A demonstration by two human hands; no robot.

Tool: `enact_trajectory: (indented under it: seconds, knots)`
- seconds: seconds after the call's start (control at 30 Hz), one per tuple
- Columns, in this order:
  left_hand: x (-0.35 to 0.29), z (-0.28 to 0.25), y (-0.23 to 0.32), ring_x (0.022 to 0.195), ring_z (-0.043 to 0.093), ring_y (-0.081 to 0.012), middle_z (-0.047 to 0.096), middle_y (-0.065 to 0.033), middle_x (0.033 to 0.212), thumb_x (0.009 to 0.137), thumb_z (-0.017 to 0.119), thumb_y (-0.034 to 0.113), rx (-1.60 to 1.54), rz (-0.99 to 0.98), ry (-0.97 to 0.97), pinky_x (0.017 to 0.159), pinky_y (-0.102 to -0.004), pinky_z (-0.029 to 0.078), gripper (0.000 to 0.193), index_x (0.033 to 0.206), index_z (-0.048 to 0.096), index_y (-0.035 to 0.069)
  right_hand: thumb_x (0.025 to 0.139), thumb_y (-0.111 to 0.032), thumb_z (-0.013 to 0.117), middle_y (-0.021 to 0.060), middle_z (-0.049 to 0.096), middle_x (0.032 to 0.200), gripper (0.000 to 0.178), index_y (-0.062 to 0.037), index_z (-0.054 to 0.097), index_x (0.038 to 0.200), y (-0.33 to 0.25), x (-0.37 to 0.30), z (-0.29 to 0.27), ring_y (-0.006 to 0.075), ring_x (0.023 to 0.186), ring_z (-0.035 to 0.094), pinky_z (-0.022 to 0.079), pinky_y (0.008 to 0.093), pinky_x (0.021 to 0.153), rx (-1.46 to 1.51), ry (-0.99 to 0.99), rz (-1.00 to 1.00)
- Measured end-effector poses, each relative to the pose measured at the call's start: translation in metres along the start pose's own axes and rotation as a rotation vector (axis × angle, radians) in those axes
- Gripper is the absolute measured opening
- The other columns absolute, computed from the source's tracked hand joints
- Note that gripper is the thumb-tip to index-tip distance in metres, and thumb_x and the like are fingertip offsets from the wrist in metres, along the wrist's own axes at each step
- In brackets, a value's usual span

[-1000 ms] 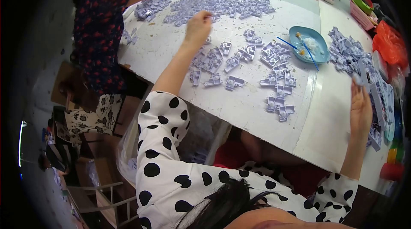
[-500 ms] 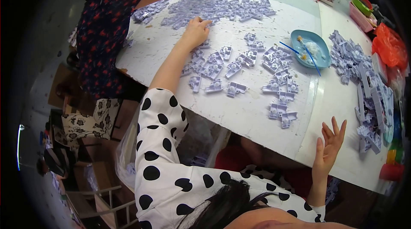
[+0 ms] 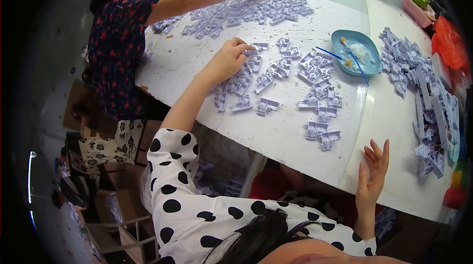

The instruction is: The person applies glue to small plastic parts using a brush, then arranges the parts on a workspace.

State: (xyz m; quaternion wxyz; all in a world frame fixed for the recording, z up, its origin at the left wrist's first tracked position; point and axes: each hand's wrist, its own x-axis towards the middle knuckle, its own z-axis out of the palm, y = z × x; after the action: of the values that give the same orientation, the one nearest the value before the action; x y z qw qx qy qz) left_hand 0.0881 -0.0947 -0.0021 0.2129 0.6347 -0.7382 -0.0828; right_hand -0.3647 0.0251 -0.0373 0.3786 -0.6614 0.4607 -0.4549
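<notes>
The left hand [image 3: 227, 62] is stretched forward, fingers bent. The right hand [image 3: 372, 180] points upward, thumb and fingers apart.

Lilac parts [image 3: 311, 73], black-dotted white sleeve [image 3: 172, 170]

Your white tabletop [image 3: 290, 133] is brightly lit, the space beneath it dim; a bright streak [image 3: 30, 180] glares at far left. Fisheye curvature bends your view's margins, which darken to black.

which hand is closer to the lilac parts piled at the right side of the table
Right: the right hand is left of the pile of lilac parts, apart from it; the left hand is much farther left, by loose lilac parts.
</notes>
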Motion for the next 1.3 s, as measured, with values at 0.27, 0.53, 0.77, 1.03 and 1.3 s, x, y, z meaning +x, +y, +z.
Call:
enact_trajectory:
  seconds: [0.27, 0.53, 0.77, 1.03, 1.3]
  knots:
    - [0.084, 0.018, -0.018, 0.112, 0.057, -0.0324, 0.057, -0.0161, 0.123, 0.092, 0.047, 0.008, 0.139, 0.052, 0.155, 0.101, -0.0386, 0.045, 0.042, 0.131, 0.060, 0.013, 0.093, 0.001, 0.051, 0.0192, 0.050, 0.139, 0.068, -0.0041, 0.023, 0.154, -0.002, 0.000, 0.000, 0.0274, 0.120, 0.055, 0.041, 0.0392, 0.107, -0.068, 0.001, -0.027]
    - [0.121, 0.041, -0.032, 0.116, 0.054, -0.0366, 0.057, -0.0202, 0.120, 0.090, 0.051, 0.011, 0.260, 0.084, 0.042, 0.102, -0.0415, 0.043, 0.037, 0.125, 0.064, 0.011, 0.094, -0.001, 0.050, 0.0176, 0.051, 0.137, 0.067, -0.0058, 0.023, 0.155, -0.001, 0.002, -0.003, 0.0250, 0.122, 0.053, 0.041, 0.0378, 0.108, 0.018, 0.007, 0.000]
    - [0.090, 0.033, -0.008, 0.109, 0.057, -0.0328, 0.058, -0.0172, 0.114, 0.091, 0.049, 0.008, 0.228, 0.046, -0.024, 0.100, -0.0381, 0.044, 0.032, 0.118, 0.067, 0.006, 0.091, 0.003, 0.054, 0.0208, 0.056, 0.132, 0.068, -0.0006, 0.026, 0.152, -0.001, 0.003, -0.007, 0.0288, 0.120, 0.057, 0.043, 0.0384, 0.104, 0.041, -0.019, -0.020]
    - [0.035, 0.023, 0.044, 0.107, 0.059, -0.0302, 0.060, -0.0151, 0.118, 0.090, 0.049, 0.007, 0.094, 0.076, -0.136, 0.095, -0.0355, 0.046, 0.031, 0.115, 0.068, 0.005, 0.091, 0.003, 0.055, 0.0208, 0.059, 0.128, 0.065, -0.0004, 0.030, 0.151, 0.000, 0.003, -0.008, 0.0277, 0.119, 0.058, 0.043, 0.0364, 0.105, 0.041, -0.033, -0.038]
    - [-0.017, -0.029, 0.007, 0.107, 0.063, -0.0245, 0.067, -0.0138, 0.117, 0.090, 0.048, -0.001, -0.062, 0.006, 0.355, 0.093, -0.0313, 0.048, 0.036, 0.120, 0.067, 0.005, 0.092, 0.000, 0.056, 0.0200, 0.061, 0.127, 0.061, -0.0008, 0.034, 0.149, 0.006, -0.002, -0.008, 0.0275, 0.117, 0.060, 0.044, 0.0360, 0.103, -0.005, -0.004, -0.132]
